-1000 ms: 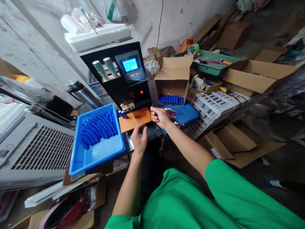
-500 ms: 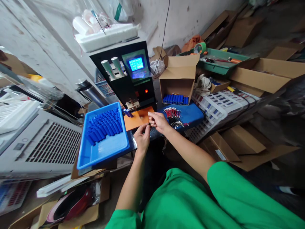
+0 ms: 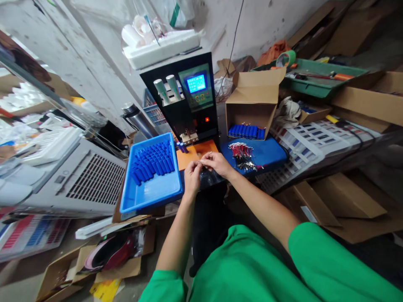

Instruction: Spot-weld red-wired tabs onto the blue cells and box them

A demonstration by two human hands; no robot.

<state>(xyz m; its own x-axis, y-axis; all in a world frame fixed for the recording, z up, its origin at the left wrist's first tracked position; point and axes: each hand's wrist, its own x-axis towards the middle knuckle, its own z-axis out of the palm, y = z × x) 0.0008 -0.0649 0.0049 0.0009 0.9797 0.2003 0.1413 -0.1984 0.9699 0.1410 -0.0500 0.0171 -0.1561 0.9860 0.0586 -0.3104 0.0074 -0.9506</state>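
My left hand (image 3: 192, 175) and my right hand (image 3: 216, 163) meet over the near edge of an orange board (image 3: 201, 150), fingers pinched together. Whatever lies between the fingertips is too small to make out. Behind them stands a black spot welder (image 3: 201, 119) with a lit blue screen and two electrode pins above the board. A pair of blue cylindrical battery cells (image 3: 181, 147) stands upright at the board's left. To the left, a blue plastic tray (image 3: 151, 200) holds many blue cells. Right of my hands lies a bundle of red and black wire leads (image 3: 241, 153).
An open cardboard box (image 3: 252, 110) with a row of blue cells stands beyond the wire leads. Farther right are a green tray (image 3: 333, 86), a white plastic crate (image 3: 302, 142) and cardboard boxes. A steel flask (image 3: 138, 119) stands behind the blue tray.
The view has swung so that everything sits farther right in the picture. My hands have come closer together, fingertips now meeting; my right hand was a little higher above the left before.
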